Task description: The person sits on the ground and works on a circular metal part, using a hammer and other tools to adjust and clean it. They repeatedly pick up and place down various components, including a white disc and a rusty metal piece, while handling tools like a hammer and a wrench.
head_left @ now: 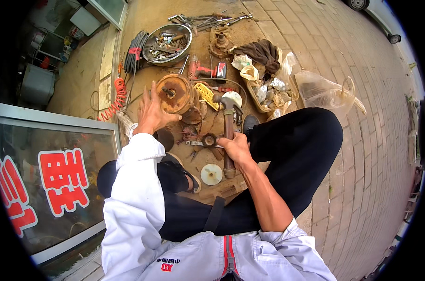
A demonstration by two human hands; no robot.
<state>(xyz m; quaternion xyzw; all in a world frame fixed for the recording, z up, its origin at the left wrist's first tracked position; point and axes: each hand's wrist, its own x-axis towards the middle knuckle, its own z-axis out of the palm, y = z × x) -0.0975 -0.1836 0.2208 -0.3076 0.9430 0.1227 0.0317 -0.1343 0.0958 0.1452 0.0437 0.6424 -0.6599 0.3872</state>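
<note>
A rusty round metal housing (178, 90) with a short central shaft stands on the ground in front of me. My left hand (151, 112) spans its left and lower rim, fingers spread along one side and thumb along the other. My right hand (236, 149) is closed around the handle of a claw hammer (228, 126). The hammer's head points away from me, right of the housing. Near my right fingertips are a small dark toothed ring (209, 139) and a flat metal wrench (192, 143). A white disc (211, 174) lies between my feet.
Beyond the housing are a metal basin (168, 43) of small parts, a red power drill (200, 70) and a yellow slotted piece (207, 96). A box of bags and rags (287, 91) stands right, beside a plastic bag (324, 91). A glass door (58, 173) borders my left.
</note>
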